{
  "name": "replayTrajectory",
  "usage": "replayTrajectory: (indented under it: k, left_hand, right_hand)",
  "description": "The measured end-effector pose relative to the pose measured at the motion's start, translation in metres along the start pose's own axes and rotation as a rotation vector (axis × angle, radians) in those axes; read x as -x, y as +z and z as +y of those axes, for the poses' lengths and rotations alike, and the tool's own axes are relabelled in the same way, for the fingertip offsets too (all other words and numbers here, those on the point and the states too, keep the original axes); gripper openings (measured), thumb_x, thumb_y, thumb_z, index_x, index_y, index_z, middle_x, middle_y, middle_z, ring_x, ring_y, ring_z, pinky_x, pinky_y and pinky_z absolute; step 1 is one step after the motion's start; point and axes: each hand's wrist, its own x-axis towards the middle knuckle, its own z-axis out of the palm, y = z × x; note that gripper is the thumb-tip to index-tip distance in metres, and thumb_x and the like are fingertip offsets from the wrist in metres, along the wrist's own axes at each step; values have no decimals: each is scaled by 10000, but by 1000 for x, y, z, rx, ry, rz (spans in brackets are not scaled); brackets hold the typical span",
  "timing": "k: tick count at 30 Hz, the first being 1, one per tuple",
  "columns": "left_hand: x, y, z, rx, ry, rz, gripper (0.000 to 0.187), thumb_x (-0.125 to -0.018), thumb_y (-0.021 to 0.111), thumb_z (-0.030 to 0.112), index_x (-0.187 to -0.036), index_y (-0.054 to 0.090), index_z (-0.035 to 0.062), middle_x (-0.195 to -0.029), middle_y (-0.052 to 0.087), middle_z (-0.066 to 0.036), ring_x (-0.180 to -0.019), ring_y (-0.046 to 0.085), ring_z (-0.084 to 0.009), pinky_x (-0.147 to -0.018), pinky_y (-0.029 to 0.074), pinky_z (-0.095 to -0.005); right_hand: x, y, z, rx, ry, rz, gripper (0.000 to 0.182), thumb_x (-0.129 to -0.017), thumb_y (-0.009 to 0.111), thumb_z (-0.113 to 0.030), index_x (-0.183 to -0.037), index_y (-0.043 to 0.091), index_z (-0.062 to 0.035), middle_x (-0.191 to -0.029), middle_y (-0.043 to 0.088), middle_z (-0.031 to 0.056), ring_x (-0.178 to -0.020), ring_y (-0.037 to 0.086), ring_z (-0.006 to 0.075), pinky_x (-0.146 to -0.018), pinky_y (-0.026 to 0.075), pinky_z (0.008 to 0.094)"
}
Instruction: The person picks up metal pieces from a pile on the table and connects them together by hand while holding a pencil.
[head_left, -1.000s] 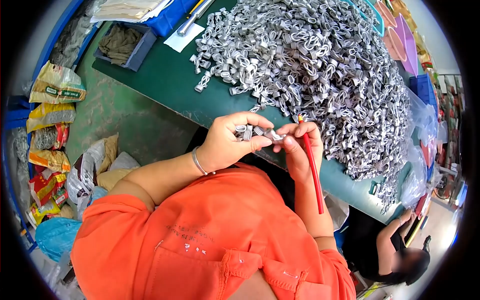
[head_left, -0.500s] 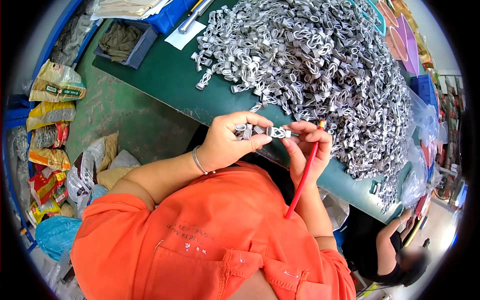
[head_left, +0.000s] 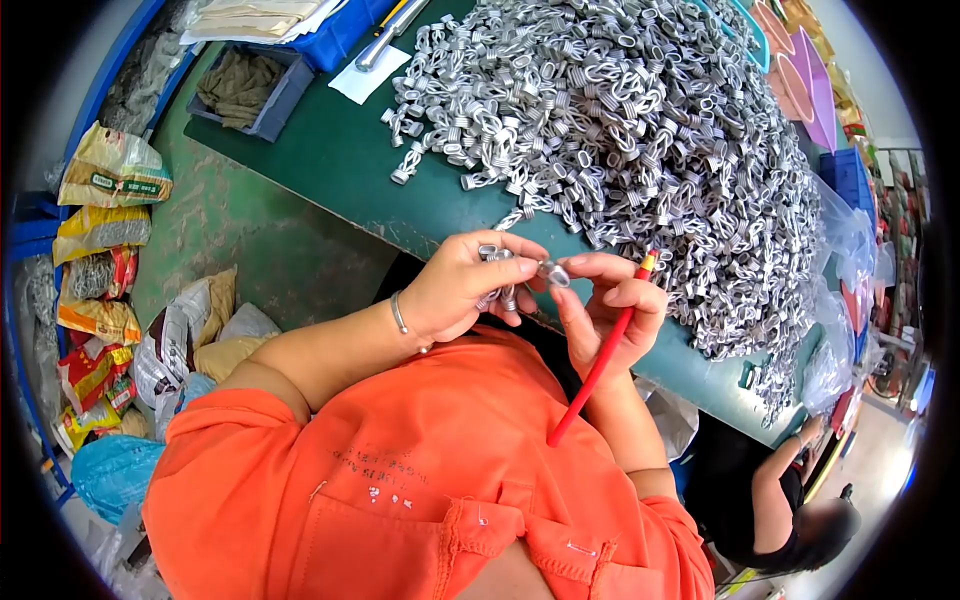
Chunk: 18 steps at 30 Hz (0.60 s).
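Several small grey metal fittings (head_left: 492, 262) with ribbed ends and looped bodies are gathered in my left hand (head_left: 462, 285), whose fingers are closed round them. Between the fingertips of both hands sits one more metal fitting (head_left: 554, 274), turned so its rounded end shows. My right hand (head_left: 615, 310) touches that piece with thumb and forefinger. It also grips a red pencil (head_left: 605, 360) with a yellowish tip, slanting down toward the orange shirt. Behind the hands a large heap of the same fittings (head_left: 620, 130) spreads over the green table (head_left: 310, 170).
At the far left of the table stand a grey bin (head_left: 285, 100) with cloth in it and a white paper (head_left: 368, 78) under a metal tool (head_left: 385, 40). Filled sacks (head_left: 115, 170) line the left side. A co-worker (head_left: 775, 490) sits at lower right. Pink baskets (head_left: 795, 85) stand upper right.
The fitting between my fingertips has turned, showing its end instead of its side. My right hand has lowered slightly, and the pencil's lower end has shifted left.
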Motion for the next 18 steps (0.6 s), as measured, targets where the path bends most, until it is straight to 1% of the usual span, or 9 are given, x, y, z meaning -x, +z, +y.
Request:
replayTrajectory:
  k: [2, 4, 7, 8, 10, 11, 12, 15, 18]
  left_hand:
    - [2, 2, 5, 100, -53, -10, 229, -847, 532, 77, -1053, 535, -22, -858, 601, -90, -649, 591, -140, -507, 491, -231]
    - [3, -2, 7, 198, -102, -21, 234, -855, 522, 87, -1066, 525, -15, -884, 598, -93, -676, 599, -152, -519, 500, -245]
    - [5, -12, 1, 84, 55, -33, 257, -886, 481, 151, -1104, 498, 16, -950, 589, -107, -817, 605, -184, -613, 523, -301]
    - [6, -12, 2, 81, 58, -30, 257, -886, 481, 151, -1104, 498, 16, -950, 589, -107, -817, 605, -184, -613, 523, -301]
    - [8, -11, 7, 191, 122, 67, 279, -902, 442, 176, -1128, 479, 17, -971, 593, -109, -830, 604, -189, -639, 523, -313]
    - [9, -15, 9, 202, 139, 21, 341, -918, 392, 235, -1172, 447, 15, -1047, 575, -125, -907, 589, -210, -730, 512, -362]
    - [10, -15, 11, 196, 147, 27, 341, -918, 392, 235, -1172, 447, 15, -1047, 575, -125, -907, 589, -210, -730, 512, -362]
    - [10, -15, 14, 266, 202, 0, 463, -929, 301, 348, -1219, 409, 2, -1158, 515, -153, -1034, 534, -252, -863, 448, -441]
    - [9, -13, 17, 302, 176, 22, 476, -928, 295, 363, -1219, 409, 3, -1157, 517, -153, -1033, 535, -258, -865, 445, -449]
  right_hand:
    - [-2, -1, -2, -54, 24, -82, 384, -695, 663, 84, -860, 344, -52, -955, 573, 224, -783, 610, 235, -690, 501, 307]
    - [2, 1, 3, -129, 61, -23, 313, -730, 626, 74, -846, 362, -47, -911, 596, 204, -759, 611, 229, -677, 498, 301]
    - [-6, 1, 17, 251, 86, 30, 176, -766, 559, 83, -766, 427, -34, -821, 627, 144, -725, 613, 198, -636, 477, 261]
    - [-10, 1, 26, 381, 33, -26, 184, -726, 570, 106, -759, 456, -34, -841, 626, 139, -677, 591, 228, -619, 467, 286]
    - [-20, 3, 34, 479, -61, -160, 221, -661, 589, 115, -772, 471, -36, -859, 624, 136, -659, 557, 267, -615, 454, 327]
    - [-23, 4, 36, 546, -92, -218, 218, -651, 579, 100, -784, 477, -39, -881, 621, 127, -678, 549, 278, -613, 451, 336]
    - [-26, 6, 38, 612, -125, -275, 219, -641, 569, 86, -796, 484, -43, -904, 617, 118, -697, 541, 288, -611, 448, 345]
    - [-27, 9, 39, 679, -138, -313, 218, -640, 570, 67, -805, 490, -50, -862, 603, 102, -699, 538, 291, -602, 444, 351]
    - [-22, 5, 36, 707, -92, -357, 225, -627, 581, 49, -806, 492, -53, -809, 581, 89, -681, 540, 285, -598, 440, 364]
